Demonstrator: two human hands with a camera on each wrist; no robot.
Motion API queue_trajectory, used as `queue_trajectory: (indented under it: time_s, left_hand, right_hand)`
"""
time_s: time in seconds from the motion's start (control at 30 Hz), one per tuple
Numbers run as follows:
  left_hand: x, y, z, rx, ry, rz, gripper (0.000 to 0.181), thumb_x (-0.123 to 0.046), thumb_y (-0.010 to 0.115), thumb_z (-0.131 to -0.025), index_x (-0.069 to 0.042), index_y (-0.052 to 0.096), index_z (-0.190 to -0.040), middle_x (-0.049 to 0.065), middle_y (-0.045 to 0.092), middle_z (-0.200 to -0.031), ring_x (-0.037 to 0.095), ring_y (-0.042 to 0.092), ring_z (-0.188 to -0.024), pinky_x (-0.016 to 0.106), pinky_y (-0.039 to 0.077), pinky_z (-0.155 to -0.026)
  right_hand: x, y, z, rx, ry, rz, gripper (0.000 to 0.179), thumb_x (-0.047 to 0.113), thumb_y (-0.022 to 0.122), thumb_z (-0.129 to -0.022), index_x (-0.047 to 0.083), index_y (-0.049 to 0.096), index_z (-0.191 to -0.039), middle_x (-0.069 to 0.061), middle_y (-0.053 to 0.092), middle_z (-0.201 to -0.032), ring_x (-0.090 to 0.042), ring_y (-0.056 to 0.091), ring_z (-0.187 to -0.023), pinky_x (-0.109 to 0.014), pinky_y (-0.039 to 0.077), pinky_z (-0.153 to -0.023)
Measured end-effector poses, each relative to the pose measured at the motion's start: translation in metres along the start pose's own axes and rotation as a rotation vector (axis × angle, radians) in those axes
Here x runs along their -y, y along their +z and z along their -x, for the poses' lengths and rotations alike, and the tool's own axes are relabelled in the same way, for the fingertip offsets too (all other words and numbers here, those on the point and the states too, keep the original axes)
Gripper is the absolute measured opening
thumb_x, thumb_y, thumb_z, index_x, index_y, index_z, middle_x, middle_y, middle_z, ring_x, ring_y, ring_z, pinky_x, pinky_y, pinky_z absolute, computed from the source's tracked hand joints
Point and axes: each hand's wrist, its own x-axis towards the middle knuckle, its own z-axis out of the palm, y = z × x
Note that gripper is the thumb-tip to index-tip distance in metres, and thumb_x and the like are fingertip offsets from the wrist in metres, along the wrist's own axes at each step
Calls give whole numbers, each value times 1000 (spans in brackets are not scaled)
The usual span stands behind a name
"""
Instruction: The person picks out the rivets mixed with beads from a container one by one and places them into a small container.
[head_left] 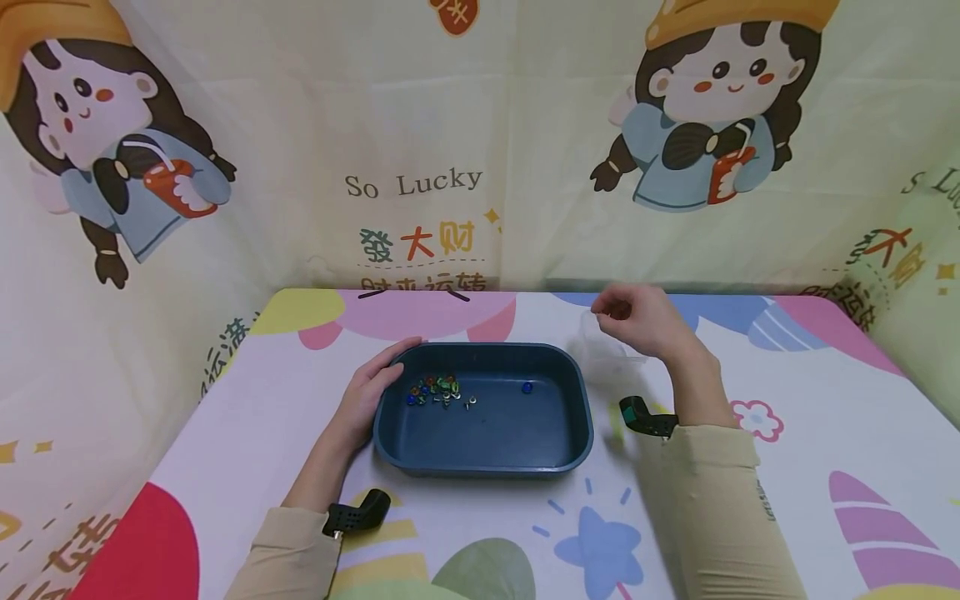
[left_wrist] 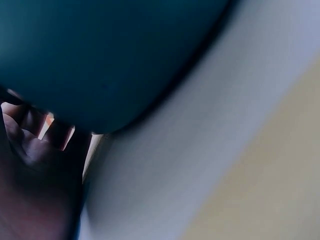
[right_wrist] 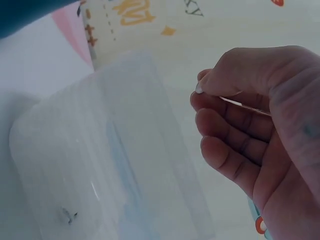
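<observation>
A dark blue tray [head_left: 483, 429] stands on the table. My left hand [head_left: 369, 392] grips its left end, thumb over the rim and fingers along the outer wall; in the left wrist view the fingers are in shadow beside the tray. Coloured glass beads [head_left: 442, 383] and several small silver tacks [head_left: 447, 400] lie at the tray's left, and one blue bead [head_left: 527, 387] lies to the right. My right hand [head_left: 645, 321] is above a clear plastic box [right_wrist: 100, 150], thumb and forefinger pinching a small pale shiny piece [right_wrist: 199, 90]. A small silver bit [right_wrist: 69, 216] shows in the box.
The table [head_left: 465, 533] has a white cloth with coloured prints. Behind it hangs a cream curtain [head_left: 420, 100] with cartoon figures, close to the table's back edge. The clear box stands just right of the tray's far corner.
</observation>
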Motion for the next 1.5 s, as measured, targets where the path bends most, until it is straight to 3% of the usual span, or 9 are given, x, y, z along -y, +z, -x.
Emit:
queue_trajectory:
  time_s: [0.2, 0.7, 1.13, 1.5]
  left_hand:
    - [0, 1, 0, 2, -2, 7, 45, -14, 36, -109, -6, 46, -151, 8, 45, -155, 21, 36, -144, 44, 22, -120]
    - [-1, 1, 0, 10, 5, -4, 45, -14, 35, -109, -6, 45, -152, 8, 44, -155, 22, 34, -145, 45, 20, -120]
    - [-1, 1, 0, 12, 4, -2, 45, -14, 35, -109, -6, 45, -152, 8, 44, -155, 22, 34, -145, 45, 21, -120]
    - [-1, 0, 1, 7, 1, 5, 45, -13, 34, -109, -5, 45, -152, 8, 44, -155, 22, 34, -145, 45, 21, -120]
  right_hand:
    - [-5, -2, 2, 18, 11, 22, 14, 7, 63, -94, 0, 71, -103, -10, 68, -93, -26, 61, -85, -43, 51, -78]
    - [-5, -8, 4, -28, 54, 17, 19, 15, 64, -96, 3, 70, -109, -13, 67, -97, -28, 60, -87, -42, 51, -77]
    - [13, -3, 1, -91, -46, -15, 16, 11, 66, -94, 2, 71, -107, -11, 68, -94, -25, 60, -82, -36, 51, -74]
    - [35, 6, -3, -105, -182, -59, 11, 8, 68, -93, 4, 72, -103, -6, 67, -90, -20, 59, -78, -28, 49, -70]
